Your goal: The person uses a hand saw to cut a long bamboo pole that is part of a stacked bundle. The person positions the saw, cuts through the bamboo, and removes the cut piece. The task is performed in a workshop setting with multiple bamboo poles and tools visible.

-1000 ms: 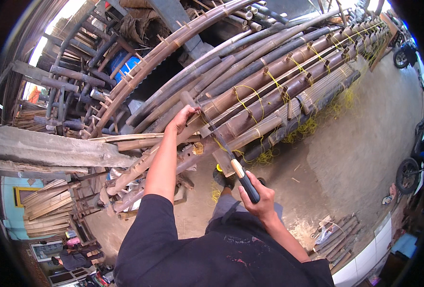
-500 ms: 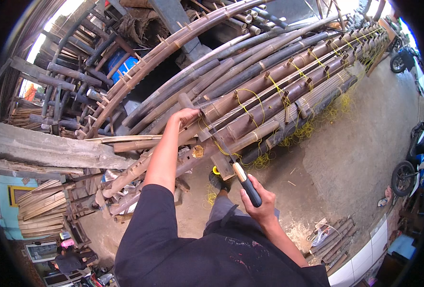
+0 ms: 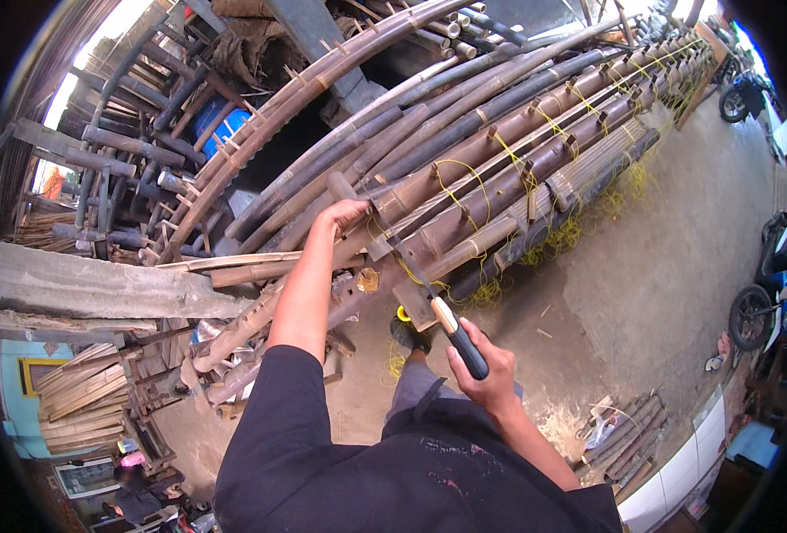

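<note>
My right hand (image 3: 489, 366) is closed round the black and pale-wood handle of a handsaw (image 3: 461, 341). Its thin dark blade slants up and left across thick brown bamboo poles (image 3: 438, 238). At the blade's far end, my left hand (image 3: 347, 215) grips a bamboo piece (image 3: 341, 186) that lies crosswise; its fingers are partly hidden. The near end of a flat crosspiece (image 3: 414, 306) sticks out beside the saw handle. Yellow string (image 3: 478, 182) loops round the pegged poles, just right of the blade. Where the teeth meet the bamboo cannot be made out.
A curved bamboo rail with pegs (image 3: 309, 89) arches at the far left, before stacked bamboo frames (image 3: 109, 151). A concrete beam (image 3: 100, 280) lies left. Cut bamboo lengths (image 3: 629, 435) lie on the floor at right, near a motorbike (image 3: 753, 315). Another person (image 3: 135, 497) is at lower left.
My view has shifted slightly. Both hands keep their grips, and the saw stays in nearly the same place across the poles. The person at lower left has moved a little.
</note>
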The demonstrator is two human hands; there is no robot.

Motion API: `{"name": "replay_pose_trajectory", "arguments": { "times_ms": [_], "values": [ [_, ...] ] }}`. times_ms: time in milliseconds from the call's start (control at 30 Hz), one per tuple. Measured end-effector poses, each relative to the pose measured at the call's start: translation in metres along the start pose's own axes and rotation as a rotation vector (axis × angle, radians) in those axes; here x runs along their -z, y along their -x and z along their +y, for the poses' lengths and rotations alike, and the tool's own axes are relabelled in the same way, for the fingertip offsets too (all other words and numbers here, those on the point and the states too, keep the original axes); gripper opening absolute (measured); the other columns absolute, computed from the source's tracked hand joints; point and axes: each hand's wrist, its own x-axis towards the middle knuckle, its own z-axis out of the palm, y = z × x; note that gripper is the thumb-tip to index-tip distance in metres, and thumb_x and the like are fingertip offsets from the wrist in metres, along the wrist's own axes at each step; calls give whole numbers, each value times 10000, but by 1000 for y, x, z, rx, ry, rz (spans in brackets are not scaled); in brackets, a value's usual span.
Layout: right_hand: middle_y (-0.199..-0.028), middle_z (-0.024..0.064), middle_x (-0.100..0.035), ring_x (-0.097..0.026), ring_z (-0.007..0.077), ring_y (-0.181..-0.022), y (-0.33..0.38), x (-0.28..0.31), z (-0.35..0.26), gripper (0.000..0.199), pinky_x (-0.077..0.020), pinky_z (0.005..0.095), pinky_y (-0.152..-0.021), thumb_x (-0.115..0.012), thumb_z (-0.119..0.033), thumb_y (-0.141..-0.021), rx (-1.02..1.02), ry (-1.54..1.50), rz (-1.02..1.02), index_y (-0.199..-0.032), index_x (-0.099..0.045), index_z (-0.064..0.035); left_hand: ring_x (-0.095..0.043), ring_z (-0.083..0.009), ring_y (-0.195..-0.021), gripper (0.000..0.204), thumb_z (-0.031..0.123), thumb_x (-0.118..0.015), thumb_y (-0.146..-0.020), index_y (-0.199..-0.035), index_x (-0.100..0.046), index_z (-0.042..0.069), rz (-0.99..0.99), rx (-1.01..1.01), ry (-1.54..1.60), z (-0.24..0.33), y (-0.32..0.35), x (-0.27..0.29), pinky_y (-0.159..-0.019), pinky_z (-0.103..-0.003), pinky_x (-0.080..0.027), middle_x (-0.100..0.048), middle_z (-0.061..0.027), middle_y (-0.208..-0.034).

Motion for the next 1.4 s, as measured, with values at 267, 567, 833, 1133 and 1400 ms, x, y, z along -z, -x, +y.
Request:
{"name": "replay_pose_trajectory", "arguments": {
  "times_ms": [267, 567, 833, 1133, 1400],
  "values": [
    [-1019, 195, -790, -798, 292, -797, -11, -2, 2, 531, -614, 363, -725, -823, -169, -883, 34, 14, -16, -1373, -672, -30, -693, -214, -925, 392, 407, -712, -944, -1135, -745, 66, 28, 5, -86, 2, -2, -4, -856, -459, -544, -760, -81, -1048],
    [-999, 200, -789, -801, 286, -793, -15, -5, 0, 514, -612, 362, -721, -824, -176, -888, 30, -40, -13, -1359, -682, -29, -670, -255, -998, 444, 435, -709, -924, -1207, -748, 95, 162, 10, -168, 4, 22, -3, -869, -506, -489, -738, -85, -1133],
    [-929, 193, -780, -797, 303, -777, -27, -12, 4, 522, -609, 379, -709, -815, -207, -896, 21, -47, -3, -1379, -680, -62, -687, -245, -974, 424, 360, -698, -880, -1170, -762, 57, 109, -25, -170, 10, 24, -3, -766, -478, -551, -738, -100, -1110],
    [-928, 191, -783, -800, 315, -805, -34, -18, 7, 522, -612, 374, -716, -813, -211, -898, 30, -47, 1, -1383, -675, -73, -699, -251, -946, 430, 344, -676, -891, -1176, -749, 32, 108, -40, -107, 5, 22, -11, -789, -462, -563, -737, -93, -1101],
    [-953, 199, -780, -798, 320, -813, -38, -19, -5, 525, -609, 379, -725, -813, -215, -900, -25, -24, -47, -1385, -671, -73, -657, -240, -1004, 497, 436, -704, -907, -1227, -754, 59, 119, -30, -226, 7, 17, -6, -827, -467, -521, -723, -93, -1127]
  ]
}}
